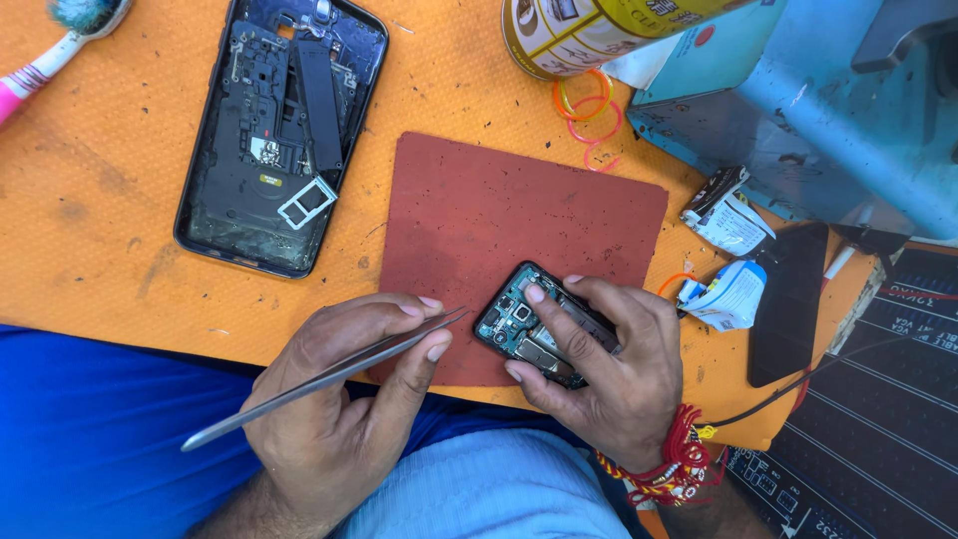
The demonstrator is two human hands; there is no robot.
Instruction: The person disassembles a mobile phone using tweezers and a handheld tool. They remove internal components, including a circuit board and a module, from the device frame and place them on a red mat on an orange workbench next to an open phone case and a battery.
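Observation:
My left hand (334,409) grips long metal tweezers (299,384), their tip pointing right toward a small opened phone (511,321). The phone's circuit board and camera parts are exposed. My right hand (624,374), with red thread at the wrist, holds this phone down on a dark red mat (499,210), index finger and thumb on its edges. The tweezer tip stops just left of the phone, apart from it.
An orange table cover (120,170) carries a larger open phone housing (279,130) with a loose card tray (307,202). At the back stand a tin can (589,30), rubber bands (589,110) and a blue machine (828,110). A toothbrush (50,55), small packets (728,215) and a black screen panel (788,299) lie around.

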